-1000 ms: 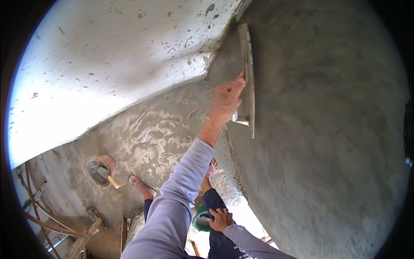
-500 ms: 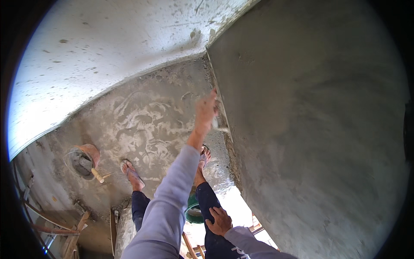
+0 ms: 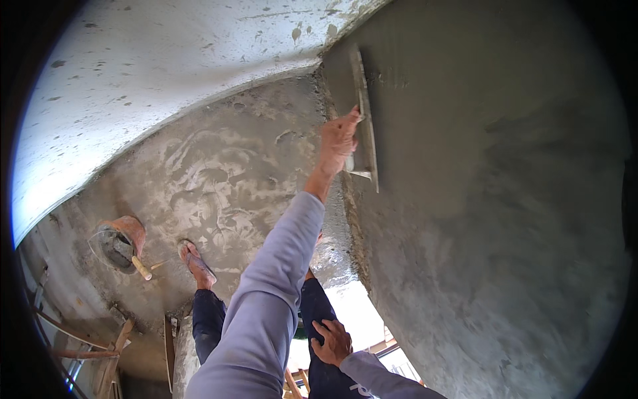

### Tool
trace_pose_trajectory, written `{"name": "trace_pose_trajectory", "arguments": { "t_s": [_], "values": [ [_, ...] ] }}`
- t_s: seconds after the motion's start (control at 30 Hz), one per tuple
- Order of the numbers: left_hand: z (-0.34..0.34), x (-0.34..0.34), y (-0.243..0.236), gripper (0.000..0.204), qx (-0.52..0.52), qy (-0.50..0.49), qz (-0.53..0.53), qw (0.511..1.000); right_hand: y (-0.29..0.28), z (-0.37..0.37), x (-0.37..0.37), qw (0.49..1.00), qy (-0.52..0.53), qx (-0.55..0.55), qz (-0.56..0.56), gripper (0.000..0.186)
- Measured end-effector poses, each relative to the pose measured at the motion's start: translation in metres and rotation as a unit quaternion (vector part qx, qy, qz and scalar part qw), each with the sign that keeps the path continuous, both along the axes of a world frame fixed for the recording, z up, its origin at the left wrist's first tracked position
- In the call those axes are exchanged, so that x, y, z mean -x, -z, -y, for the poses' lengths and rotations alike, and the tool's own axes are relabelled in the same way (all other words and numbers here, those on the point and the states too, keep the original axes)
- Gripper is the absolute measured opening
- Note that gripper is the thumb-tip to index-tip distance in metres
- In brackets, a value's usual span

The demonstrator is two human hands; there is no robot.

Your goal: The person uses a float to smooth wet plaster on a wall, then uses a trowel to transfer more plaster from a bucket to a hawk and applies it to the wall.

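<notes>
My left hand [image 3: 339, 139] is closed round the handle of a long plastering trowel [image 3: 371, 149], arm stretched forward. The narrow blade stands nearly edge-on in the view, beside the grey plastered wall [image 3: 465, 173] near its far corner. A dark shadow lies along the blade's right side; whether the whole blade touches the wall I cannot tell. My right hand [image 3: 331, 342] rests on my right thigh [image 3: 319, 306], fingers spread and holding nothing.
A bucket [image 3: 131, 233] of grey mortar stands at left, a wooden-handled tool [image 3: 141, 268] against it. The rough cement floor [image 3: 219, 179] meets a white, splattered curved surface [image 3: 186, 66]. My sandalled left foot [image 3: 197, 265] is on the floor. Timber pieces [image 3: 113, 359] lean at lower left.
My left hand has moved forward and right with the trowel, from along the wall's bottom edge onto the wall's face. My right hand stays on my thigh. The view has shifted slightly.
</notes>
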State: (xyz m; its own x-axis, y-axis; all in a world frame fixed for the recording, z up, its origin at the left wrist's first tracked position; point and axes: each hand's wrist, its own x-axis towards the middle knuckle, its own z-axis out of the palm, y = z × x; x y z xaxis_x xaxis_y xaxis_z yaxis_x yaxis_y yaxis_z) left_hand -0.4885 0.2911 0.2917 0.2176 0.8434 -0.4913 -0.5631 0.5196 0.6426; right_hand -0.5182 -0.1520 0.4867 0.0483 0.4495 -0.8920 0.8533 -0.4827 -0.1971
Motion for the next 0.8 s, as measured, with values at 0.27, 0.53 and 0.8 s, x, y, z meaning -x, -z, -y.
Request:
{"name": "trace_pose_trajectory", "arguments": {
  "t_s": [0.27,0.53,0.8],
  "values": [
    [0.037,0.011,-0.175,0.042,-0.224,0.072,-0.131,0.963,0.000,-0.003,0.010,0.999,-0.033,-0.026,0.012,0.055],
    [0.067,0.037,-0.123,0.035,0.091,0.036,-0.033,0.995,0.000,-0.015,-0.001,0.997,-0.032,-0.063,0.028,0.054],
    [0.002,0.035,0.092,0.044,0.095,-0.015,-0.027,0.995,0.000,-0.019,-0.031,0.999,-0.010,-0.045,-0.018,0.054]
  ]
}}
